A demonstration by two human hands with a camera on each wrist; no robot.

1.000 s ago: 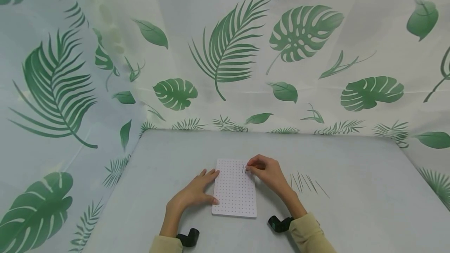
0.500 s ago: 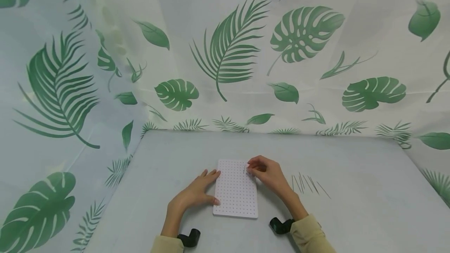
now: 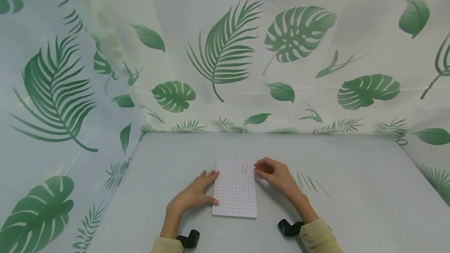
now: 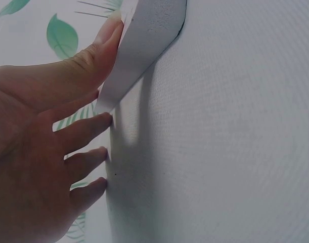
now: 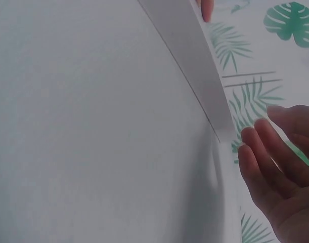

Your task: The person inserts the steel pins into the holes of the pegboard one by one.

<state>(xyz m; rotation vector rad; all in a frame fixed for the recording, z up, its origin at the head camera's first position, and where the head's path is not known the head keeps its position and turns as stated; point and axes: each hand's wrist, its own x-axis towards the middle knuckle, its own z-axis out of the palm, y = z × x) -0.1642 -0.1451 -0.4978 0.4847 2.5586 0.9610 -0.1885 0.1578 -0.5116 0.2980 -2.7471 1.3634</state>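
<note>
A white board (image 3: 233, 194) dotted with rows of small holes lies on the table in the head view. Two thin dark pins (image 3: 242, 169) stand in it near the top right; the right wrist view shows both pins (image 5: 249, 75) sticking up from the board. My left hand (image 3: 193, 192) rests along the left edge, fingers spread. In the left wrist view its thumb (image 4: 106, 48) touches the board's edge and the other fingertips are down at the table. Just off the upper right edge, my right hand (image 3: 275, 175) is loosely bent, with nothing visible between its fingertips.
Several more thin pins (image 3: 311, 183) lie on the white table (image 3: 351, 214) to the right of the board, partly behind the right hand. A leaf-printed curtain (image 3: 232, 104) hangs along the table's back and left sides. Black wrist cameras (image 3: 291, 228) sit on both wrists.
My right hand has let go of the second pin and moved right, off the board, leaving two pins standing. The left hand has stayed on the board's left edge.
</note>
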